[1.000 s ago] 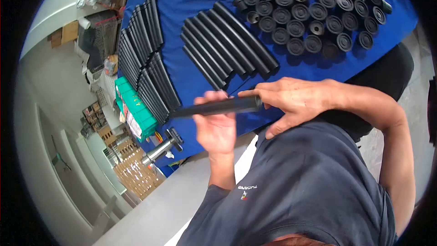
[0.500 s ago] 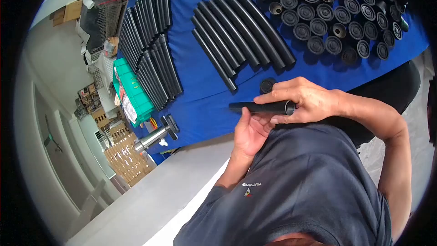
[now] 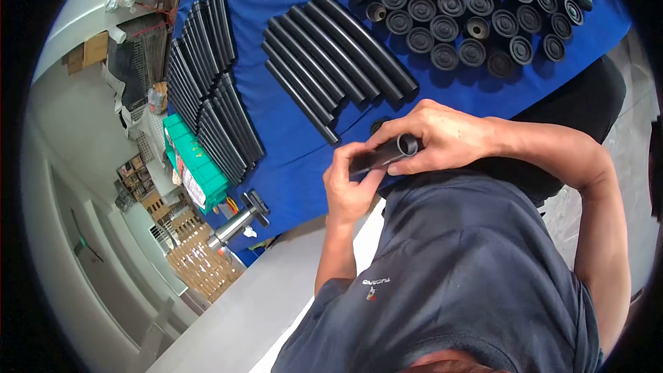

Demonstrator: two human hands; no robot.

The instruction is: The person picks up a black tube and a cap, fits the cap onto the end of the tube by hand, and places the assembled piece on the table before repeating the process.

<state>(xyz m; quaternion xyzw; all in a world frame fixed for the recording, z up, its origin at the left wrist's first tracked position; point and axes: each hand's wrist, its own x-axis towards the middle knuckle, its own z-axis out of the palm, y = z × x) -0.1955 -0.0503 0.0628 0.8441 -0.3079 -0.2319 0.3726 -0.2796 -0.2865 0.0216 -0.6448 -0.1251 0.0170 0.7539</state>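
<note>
Both hands are around a black tube in front of my body, its hollow end turned up toward me on the right. My left hand wraps the tube's far left part, thumb pressing on the near side. Near the hollow end, my right hand grips it between thumb and fingers. Just behind the right fingers, a small black cap is partly hidden on the blue cloth. Beyond the hands lies a row of several loose black tubes, graded in length.
Many round black caps stand at the far right of the blue cloth. Stacked groups of black tubes lie on the left, beside a green crate. A metal cylinder with a black knob sits at the table's near left edge.
The tube has tilted, showing more of its hollow end. My left hand has gone from supporting it underneath with fingers extended to wrapping around it. The whole view has shifted slightly.
</note>
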